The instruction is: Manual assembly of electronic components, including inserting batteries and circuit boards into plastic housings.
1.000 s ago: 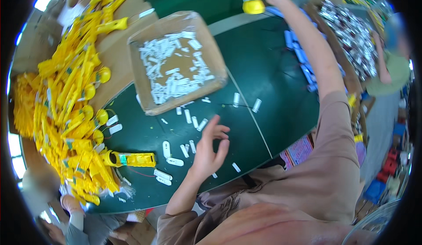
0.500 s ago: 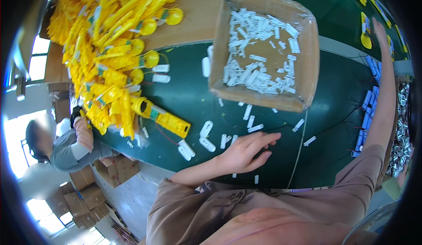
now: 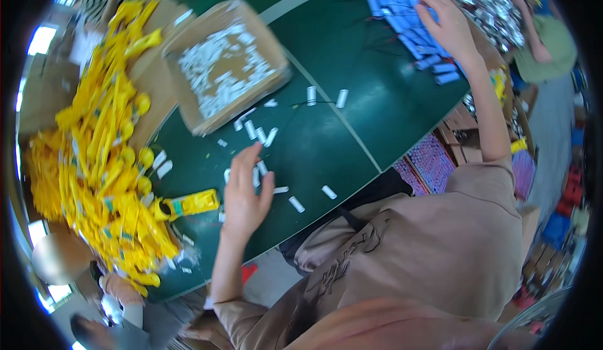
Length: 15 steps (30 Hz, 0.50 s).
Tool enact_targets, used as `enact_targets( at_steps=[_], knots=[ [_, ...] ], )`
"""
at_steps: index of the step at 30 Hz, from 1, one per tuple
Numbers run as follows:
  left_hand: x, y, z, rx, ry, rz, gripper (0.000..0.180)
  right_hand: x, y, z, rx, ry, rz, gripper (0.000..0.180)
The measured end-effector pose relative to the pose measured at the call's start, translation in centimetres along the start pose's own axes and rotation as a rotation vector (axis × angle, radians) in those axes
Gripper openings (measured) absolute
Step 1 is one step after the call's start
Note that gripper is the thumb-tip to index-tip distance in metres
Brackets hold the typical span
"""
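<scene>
My left hand (image 3: 244,193) hovers flat, fingers spread, over loose white tubes (image 3: 260,135) scattered on the green table (image 3: 352,99); holding nothing that I can see. My right hand (image 3: 449,26) is stretched far out over the blue cylinders (image 3: 408,26), fingers loosely curled on them; whether one is gripped I cannot tell. One yellow tool (image 3: 191,204) lies alone just beside my left hand. Cardboard tray (image 3: 226,64) holds plenty of white tubes; large yellow pile (image 3: 100,161) at left. By my reckoning, much work left.
</scene>
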<state>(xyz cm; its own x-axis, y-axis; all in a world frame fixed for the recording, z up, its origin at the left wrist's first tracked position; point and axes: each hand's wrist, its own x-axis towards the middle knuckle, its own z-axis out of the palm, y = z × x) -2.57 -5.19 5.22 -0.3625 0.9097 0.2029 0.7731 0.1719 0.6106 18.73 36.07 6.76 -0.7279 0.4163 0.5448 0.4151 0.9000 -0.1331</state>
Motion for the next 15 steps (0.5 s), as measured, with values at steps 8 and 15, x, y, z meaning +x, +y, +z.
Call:
enact_targets(
  at_steps=[8,15],
  knots=[
    [24.9,4.8,6.7,0.183,-0.102,0.507,0.048,-15.6,11.7,0.9,0.056,0.287,0.383,0.047],
    [47.9,5.8,19.1,-0.139,-0.501,0.192,0.07,-11.3,10.7,2.9,0.176,0.101,0.46,0.057]
  ],
)
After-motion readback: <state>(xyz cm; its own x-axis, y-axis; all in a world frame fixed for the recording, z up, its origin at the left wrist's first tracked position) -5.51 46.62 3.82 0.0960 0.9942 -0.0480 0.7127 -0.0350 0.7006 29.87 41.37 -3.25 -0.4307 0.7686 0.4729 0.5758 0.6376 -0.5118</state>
